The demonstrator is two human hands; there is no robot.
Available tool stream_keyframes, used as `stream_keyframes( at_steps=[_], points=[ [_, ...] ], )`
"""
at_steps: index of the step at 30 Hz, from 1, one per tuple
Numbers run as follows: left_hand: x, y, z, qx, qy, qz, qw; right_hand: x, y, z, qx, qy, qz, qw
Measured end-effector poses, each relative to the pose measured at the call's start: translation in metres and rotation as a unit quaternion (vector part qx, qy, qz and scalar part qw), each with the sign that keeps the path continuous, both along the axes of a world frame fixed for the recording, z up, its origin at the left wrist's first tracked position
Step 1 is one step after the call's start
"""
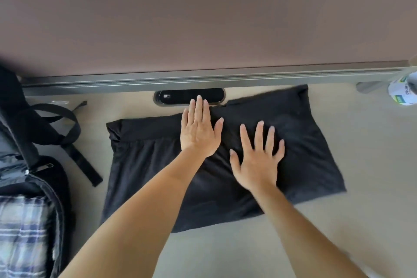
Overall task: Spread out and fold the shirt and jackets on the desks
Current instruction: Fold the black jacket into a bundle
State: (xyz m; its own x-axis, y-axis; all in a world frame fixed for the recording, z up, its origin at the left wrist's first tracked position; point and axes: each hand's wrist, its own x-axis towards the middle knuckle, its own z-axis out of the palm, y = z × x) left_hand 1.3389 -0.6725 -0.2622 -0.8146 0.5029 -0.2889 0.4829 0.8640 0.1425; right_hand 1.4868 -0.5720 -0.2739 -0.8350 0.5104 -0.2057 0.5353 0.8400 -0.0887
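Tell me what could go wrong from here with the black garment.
1. The black garment lies skewed under the left hand and right hand; pressing now may set crooked creases.
2. A wide sweep rightward might knock the bottle at the right edge.
3. The backpack strap lies near the garment's left edge and could get caught in a fold.

No wording can be read. A bottle (407,79) at the right edge carries a white label (402,96) with green and yellow patches and a line of dark letters, too blurred to make out. A black oval panel (180,96) bears a small white square mark (167,96), its print too small to read.
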Motion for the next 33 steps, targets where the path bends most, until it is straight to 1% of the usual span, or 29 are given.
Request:
stream_keyframes(
  at_steps=[4, 6, 7, 9, 11, 13, 15, 17, 19, 21, 22, 24, 25, 26, 27, 28, 29, 30, 31, 32, 33],
  points=[
    [0.019, -0.004, 0.008, 0.005, -0.038, 0.109, 0.993, -0.031, 0.064, 0.004, -0.028, 0.000, 0.149, 0.988],
    [0.035, -0.007, 0.018, -0.001, -0.060, 0.134, 0.989, -0.042, 0.085, 0.012, -0.051, -0.008, 0.194, 0.980],
    [0.043, -0.008, 0.022, -0.001, -0.075, 0.141, 0.987, -0.045, 0.090, 0.015, -0.065, -0.007, 0.199, 0.978],
    [0.050, -0.006, 0.031, -0.001, -0.108, 0.157, 0.982, -0.044, 0.088, 0.020, -0.097, 0.015, 0.168, 0.981],
    [0.044, -0.005, 0.038, -0.011, -0.117, 0.161, 0.980, -0.035, 0.078, 0.024, -0.118, 0.051, 0.099, 0.987],
    [0.033, -0.004, 0.042, -0.037, -0.094, 0.131, 0.986, -0.016, 0.064, 0.024, -0.111, 0.088, 0.004, 0.990],
    [0.021, -0.002, 0.047, -0.060, -0.064, 0.086, 0.992, 0.005, 0.050, 0.026, -0.099, 0.109, -0.115, 0.982],
    [0.012, 0.003, 0.053, -0.064, -0.088, 0.060, 0.992, 0.026, 0.041, 0.029, -0.114, 0.095, -0.252, 0.956],
    [0.007, 0.007, 0.061, -0.063, -0.130, 0.067, 0.987, 0.045, 0.038, 0.034, -0.154, 0.078, -0.366, 0.914],
    [0.003, 0.010, 0.067, -0.062, -0.158, 0.086, 0.982, 0.061, 0.039, 0.041, -0.215, 0.087, -0.432, 0.871],
    [0.002, 0.010, 0.068, -0.056, -0.173, 0.101, 0.978, 0.068, 0.041, 0.044, -0.256, 0.105, -0.454, 0.847],
    [-0.002, 0.008, 0.067, -0.012, -0.234, 0.156, 0.959, 0.077, 0.048, 0.050, -0.333, 0.150, -0.490, 0.792],
    [-0.003, 0.008, 0.064, 0.021, -0.282, 0.203, 0.937, 0.079, 0.051, 0.053, -0.348, 0.143, -0.497, 0.782],
    [-0.004, 0.008, 0.062, 0.050, -0.327, 0.247, 0.911, 0.081, 0.055, 0.057, -0.346, 0.116, -0.489, 0.793],
    [-0.005, 0.007, 0.061, 0.063, -0.352, 0.274, 0.893, 0.081, 0.059, 0.060, -0.346, 0.080, -0.473, 0.807],
    [-0.005, 0.007, 0.060, 0.058, -0.352, 0.279, 0.892, 0.081, 0.065, 0.063, -0.353, 0.055, -0.459, 0.814],
    [-0.005, 0.007, 0.059, 0.036, -0.330, 0.264, 0.905, 0.080, 0.072, 0.068, -0.375, 0.041, -0.456, 0.806],
    [-0.005, 0.007, 0.058, 0.012, -0.307, 0.241, 0.921, 0.079, 0.078, 0.071, -0.410, 0.039, -0.465, 0.784],
    [-0.004, 0.006, 0.058, -0.001, -0.287, 0.228, 0.931, 0.077, 0.082, 0.076, -0.451, 0.045, -0.482, 0.750],
    [-0.003, 0.006, 0.059, -0.006, -0.277, 0.221, 0.935, 0.076, 0.086, 0.079, -0.488, 0.051, -0.499, 0.714],
    [-0.003, 0.004, 0.059, -0.017, -0.267, 0.208, 0.941, 0.074, 0.089, 0.082, -0.513, 0.056, -0.510, 0.688]
  ],
)
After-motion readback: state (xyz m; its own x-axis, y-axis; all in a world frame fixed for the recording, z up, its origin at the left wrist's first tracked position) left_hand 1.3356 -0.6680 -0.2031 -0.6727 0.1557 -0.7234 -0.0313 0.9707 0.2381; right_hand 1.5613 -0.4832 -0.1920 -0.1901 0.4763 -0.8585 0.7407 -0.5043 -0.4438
